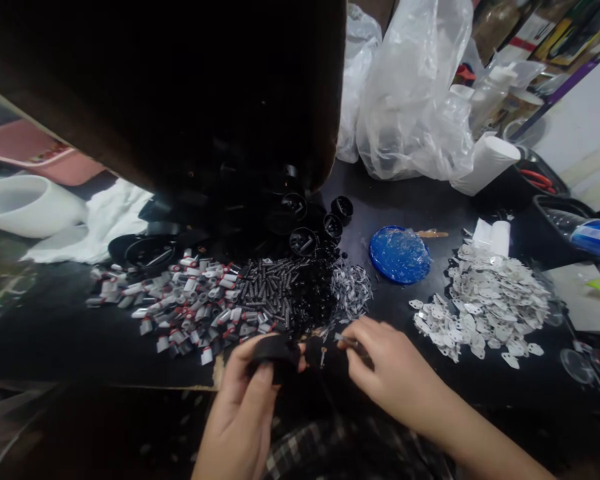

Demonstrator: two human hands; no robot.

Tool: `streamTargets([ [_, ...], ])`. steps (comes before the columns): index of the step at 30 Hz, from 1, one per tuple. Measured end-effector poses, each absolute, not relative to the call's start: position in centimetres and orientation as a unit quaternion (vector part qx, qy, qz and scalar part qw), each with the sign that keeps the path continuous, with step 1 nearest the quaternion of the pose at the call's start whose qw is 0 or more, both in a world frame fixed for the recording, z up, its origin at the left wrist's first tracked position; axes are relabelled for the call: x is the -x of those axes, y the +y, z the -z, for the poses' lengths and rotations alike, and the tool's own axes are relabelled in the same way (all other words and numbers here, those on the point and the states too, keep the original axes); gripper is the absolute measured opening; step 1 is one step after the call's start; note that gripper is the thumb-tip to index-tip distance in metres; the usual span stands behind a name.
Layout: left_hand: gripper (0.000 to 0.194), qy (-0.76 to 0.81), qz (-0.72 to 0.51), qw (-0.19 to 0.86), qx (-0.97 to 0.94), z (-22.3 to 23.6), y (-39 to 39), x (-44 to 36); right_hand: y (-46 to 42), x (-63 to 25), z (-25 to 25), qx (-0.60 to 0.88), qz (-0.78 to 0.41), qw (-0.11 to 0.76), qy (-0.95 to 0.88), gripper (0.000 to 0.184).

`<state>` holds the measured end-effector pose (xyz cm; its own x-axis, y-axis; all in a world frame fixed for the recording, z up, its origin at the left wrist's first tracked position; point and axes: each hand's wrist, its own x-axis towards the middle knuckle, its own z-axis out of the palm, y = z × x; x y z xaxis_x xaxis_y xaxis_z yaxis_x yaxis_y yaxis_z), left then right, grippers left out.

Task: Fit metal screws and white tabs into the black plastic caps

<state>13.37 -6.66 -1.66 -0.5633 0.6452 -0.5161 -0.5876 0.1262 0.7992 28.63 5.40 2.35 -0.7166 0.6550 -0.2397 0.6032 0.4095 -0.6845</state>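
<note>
Low at the table's front edge, my left hand (247,397) is closed around a black rounded plastic part (275,352). My right hand (385,363), a little to the right, pinches a small grey metal piece (347,340) between thumb and fingers; its exact kind is hard to make out. Between the hands lies another small metal piece (323,357). Just beyond them are heaps of small silvery parts (351,290), tiny black parts (313,297) and dark springs (267,287). Grey cylindrical pieces with red rings (195,300) spread out to the left.
A pile of flat pale metal plates (500,300) lies right. Behind my right hand sits a blue lid (400,255) with clear grease-like stuff. A large dark box (180,100) looms at the back left, black round cups (303,241) before it. Plastic bags (415,100) stand behind.
</note>
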Motion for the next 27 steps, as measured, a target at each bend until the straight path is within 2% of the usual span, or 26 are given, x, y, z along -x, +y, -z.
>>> streamTargets([
  [3,0.033,0.569,-0.631,0.526,-0.033,2.0,-6.3,-14.6,5.7,-27.3,-0.9,0.368,-0.200,0.003,-0.908,0.009],
  [7,0.033,0.551,-0.627,0.549,-0.035,2.2,-6.1,-14.8,6.1,-26.5,-0.1,0.358,-0.135,-0.004,-0.924,0.013],
  [10,0.031,0.518,-0.658,0.547,-0.002,1.8,-5.7,-14.8,6.0,-26.6,-0.5,0.361,-0.163,0.010,-0.918,0.010],
  [15,0.020,0.422,-0.656,0.622,0.067,1.3,-4.7,-15.5,5.3,-27.5,-1.2,0.362,-0.342,0.135,-0.857,0.008],
  [17,0.018,0.417,-0.658,0.623,0.066,1.4,-4.5,-15.9,5.0,-27.7,-1.3,0.360,-0.348,0.159,-0.851,0.009],
  [23,0.027,0.497,-0.686,0.531,-0.013,2.5,-5.0,-16.4,4.7,-28.1,-1.4,0.370,-0.341,0.176,-0.846,0.007],
  [27,0.030,0.493,-0.671,0.554,-0.006,2.4,-5.1,-16.1,4.7,-28.3,-2.0,0.356,-0.358,0.194,-0.841,0.009],
])
